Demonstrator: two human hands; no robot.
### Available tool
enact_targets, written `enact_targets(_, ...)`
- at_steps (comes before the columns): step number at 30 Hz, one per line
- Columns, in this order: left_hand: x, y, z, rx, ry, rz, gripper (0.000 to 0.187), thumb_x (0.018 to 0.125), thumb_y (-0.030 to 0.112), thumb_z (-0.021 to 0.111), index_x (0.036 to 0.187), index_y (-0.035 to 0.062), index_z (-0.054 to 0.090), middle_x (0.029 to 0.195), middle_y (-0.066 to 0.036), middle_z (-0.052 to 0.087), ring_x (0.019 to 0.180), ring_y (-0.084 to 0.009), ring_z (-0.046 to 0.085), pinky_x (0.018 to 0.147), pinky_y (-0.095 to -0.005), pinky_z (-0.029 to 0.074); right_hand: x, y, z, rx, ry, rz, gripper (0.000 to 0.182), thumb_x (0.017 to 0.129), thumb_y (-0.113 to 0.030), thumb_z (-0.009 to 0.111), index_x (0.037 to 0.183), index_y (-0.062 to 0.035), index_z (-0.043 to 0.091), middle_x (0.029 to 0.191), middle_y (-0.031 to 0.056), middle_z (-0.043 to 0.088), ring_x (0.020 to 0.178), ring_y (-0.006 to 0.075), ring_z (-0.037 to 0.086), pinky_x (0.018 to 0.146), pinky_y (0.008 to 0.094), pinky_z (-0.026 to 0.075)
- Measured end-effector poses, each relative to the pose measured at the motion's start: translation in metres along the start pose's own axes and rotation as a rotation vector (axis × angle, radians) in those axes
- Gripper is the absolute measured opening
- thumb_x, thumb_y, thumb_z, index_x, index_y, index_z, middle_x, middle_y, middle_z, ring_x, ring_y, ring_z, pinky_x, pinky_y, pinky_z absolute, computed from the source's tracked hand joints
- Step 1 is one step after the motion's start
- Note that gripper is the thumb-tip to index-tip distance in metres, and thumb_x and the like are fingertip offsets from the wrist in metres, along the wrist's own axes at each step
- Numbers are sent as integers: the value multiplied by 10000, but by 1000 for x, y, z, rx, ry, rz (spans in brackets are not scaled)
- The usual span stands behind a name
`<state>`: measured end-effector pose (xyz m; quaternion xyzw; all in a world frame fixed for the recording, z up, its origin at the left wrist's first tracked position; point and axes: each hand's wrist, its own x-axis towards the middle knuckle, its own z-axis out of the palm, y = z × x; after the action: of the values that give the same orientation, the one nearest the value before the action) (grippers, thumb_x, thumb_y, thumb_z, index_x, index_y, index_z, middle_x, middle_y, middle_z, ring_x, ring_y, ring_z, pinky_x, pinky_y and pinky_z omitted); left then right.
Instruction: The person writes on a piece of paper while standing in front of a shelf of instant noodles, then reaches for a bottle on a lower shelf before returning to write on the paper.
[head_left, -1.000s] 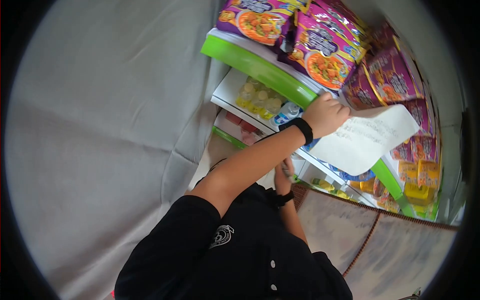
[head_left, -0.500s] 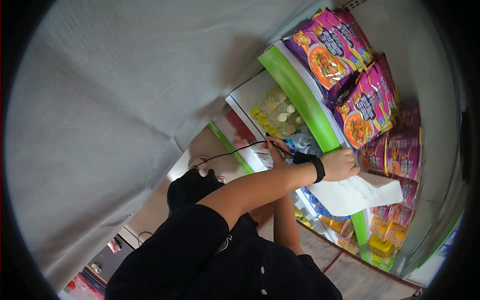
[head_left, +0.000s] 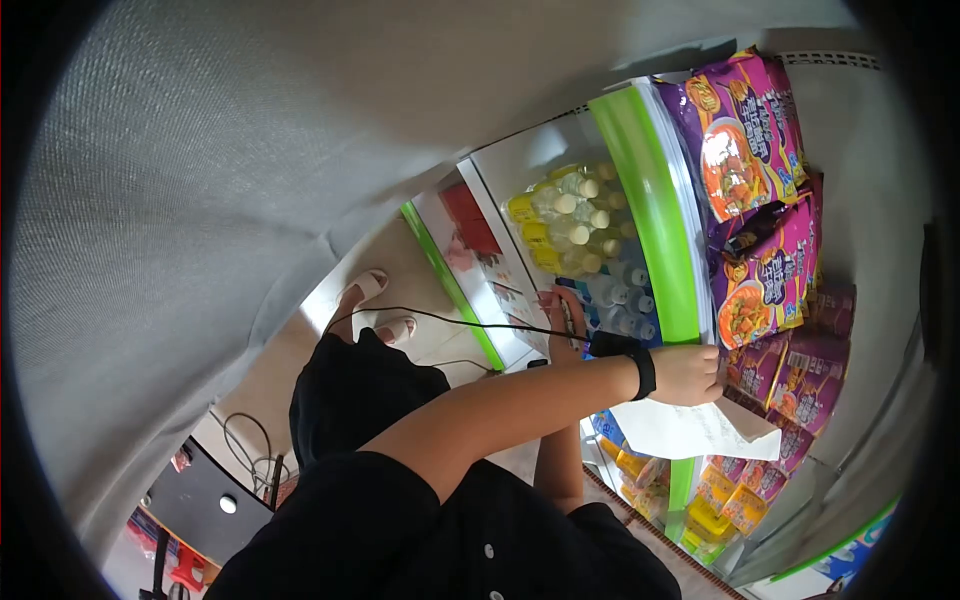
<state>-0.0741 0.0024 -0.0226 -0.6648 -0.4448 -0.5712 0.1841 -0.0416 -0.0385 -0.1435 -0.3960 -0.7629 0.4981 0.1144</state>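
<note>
- A grey fabric surface (head_left: pixel 200 200) fills the view from 7 to 12 o'clock.
- A green-edged shelf unit (head_left: pixel 655 200) runs from 1 to 5 o'clock. Purple noodle packets (head_left: pixel 745 160) are stacked on its top tier at 2 o'clock.
- Yellow-labelled bottles (head_left: pixel 565 220) are packed on the tier below, with blue-labelled bottles (head_left: pixel 625 300) just beside them.
- A handwritten sheet (head_left: pixel 690 432) is grasped in the left hand (head_left: pixel 690 373) at 4 o'clock, against the shelf edge.
- What looks like a pen (head_left: pixel 568 325) is gripped in the closed right hand (head_left: pixel 558 312), near the centre and touching the blue-labelled bottles.
- The step in hand is judged to be the bottle row being gone over with the pen while the sheet is kept ready.
- A next move calls for the pen to be brought past the left forearm, which crosses over the right arm.
- A thin black cable (head_left: pixel 440 318) is strung across that reach.
</note>
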Motion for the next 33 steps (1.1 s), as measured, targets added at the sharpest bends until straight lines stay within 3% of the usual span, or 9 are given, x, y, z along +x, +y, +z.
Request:
enact_targets(8, -1, 3, -4, 8, 21, -19, 109, 762, 170, 542, 707, 87, 497, 597, -2, 520, 636, -164, 534, 687, -284, 378, 66, -21, 32, 98, 177, -404, 231, 927, -92, 533, 1142, -13, 566, 982, 123, 642, 862, 184, 626, 795, 289, 480)
enact_targets(13, 0, 3, -6, 32, 16, -35, 87, 769, 165, 541, 714, 111, 501, 598, 15, 511, 659, -148, 537, 698, -281, 379, 97, -18, 35, -474, 183, -701, 446, 833, -76, 579, 1266, -55, 475, 1202, 190, 546, 1108, 366, 545, 901, 420, 426)
enact_targets(14, 0, 3, -6, 22, 13, -51, 82, 770, 164, 541, 717, 115, 503, 601, 17, 511, 667, -145, 538, 700, -281, 379, 96, -20, 35, -470, 205, -708, 446, 833, -76, 579, 1266, -55, 475, 1202, 190, 546, 1108, 366, 545, 901, 420, 426)
enact_targets(16, -1, 3, -5, 51, -12, -41, 73, 771, 163, 545, 724, 121, 509, 618, 22, 506, 671, -140, 537, 701, -281, 379, 85, -20, 38, -762, 130, -484, 483, 800, -81, 606, 1266, -66, 480, 1270, 214, 498, 1188, 429, 458, 966, 482, 357)
enact_targets(20, 0, 3, -5, 72, -29, -22, 77, 770, 162, 547, 722, 123, 501, 625, 22, 489, 667, -140, 536, 693, -282, 381, 81, 10, 31, -569, 374, -639, 514, 775, -124, 654, 1256, -61, 485, 1225, 244, 522, 1199, 428, 449, 999, 528, 316)
enact_targets(22, -1, 2, -6, 78, -31, -15, 79, 768, 161, 548, 721, 123, 498, 625, 22, 484, 666, -141, 536, 690, -283, 382, 77, 15, 26, -561, 437, -613, 504, 762, -125, 664, 1235, -63, 503, 1201, 225, 542, 1185, 422, 458, 1005, 524, 319)
enact_targets(25, -1, 1, -7, 82, -61, -12, 71, 759, 157, 551, 740, 121, 493, 632, 18, 485, 663, -148, 536, 688, -286, 387, 69, 20, 19, -653, 262, -545, 527, 720, -85, 663, 1219, -62, 496, 1154, 269, 524, 1115, 457, 469, 975, 527, 352)
enact_targets(29, 0, 2, -9, 75, -71, -24, 63, 760, 154, 554, 751, 124, 499, 645, 20, 488, 683, -148, 544, 710, -292, 397, 57, 22, 10, -552, 417, -560, 551, 707, -106, 667, 1225, -68, 483, 1186, 286, 492, 1103, 481, 457, 977, 534, 350)
enact_targets(33, 0, -1, -9, 36, -78, -11, 72, 755, 155, 566, 752, 126, 500, 652, 23, 493, 695, -148, 547, 713, -295, 397, 43, 42, 9, -701, 482, -444, 544, 712, -80, 680, 1224, -89, 496, 1166, 250, 524, 1059, 455, 495, 907, 520, 386)
